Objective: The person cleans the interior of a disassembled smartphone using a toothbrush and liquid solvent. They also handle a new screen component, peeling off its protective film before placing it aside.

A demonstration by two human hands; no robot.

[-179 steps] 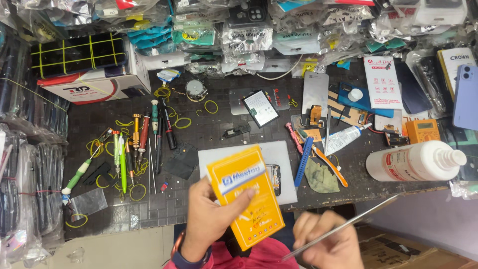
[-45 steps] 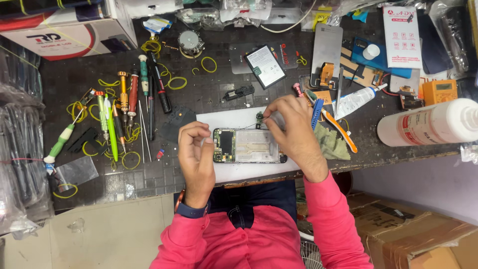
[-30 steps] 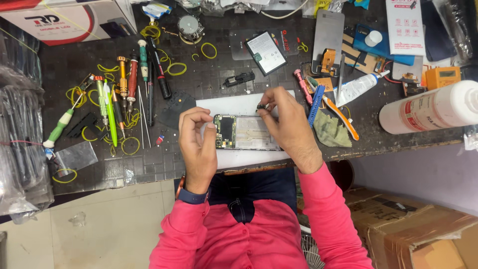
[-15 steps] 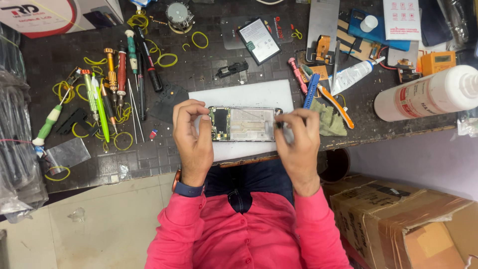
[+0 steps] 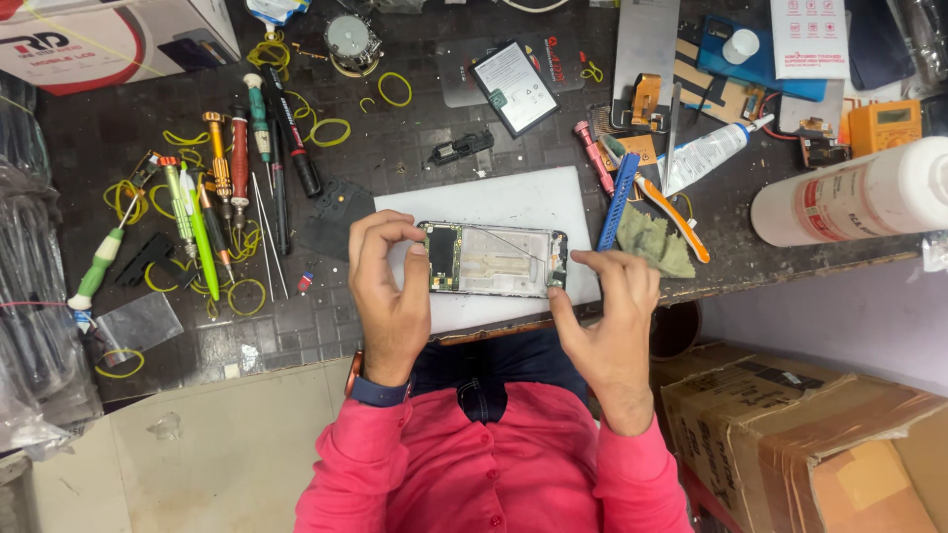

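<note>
Head view: left hand (image 5: 390,296) and right hand (image 5: 612,316) pinch the opened phone (image 5: 492,259) by its ends. It lies on the white mat (image 5: 494,202), frame centre.

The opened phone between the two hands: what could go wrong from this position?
1. The opened phone lies with its inner parts bare, held only at its ends by the left hand and right hand; a slip might harm them.
2. The white mat under it reaches the table edge, so the phone could fall.
3. The white bottle lies on its side nearby and might roll.
</note>
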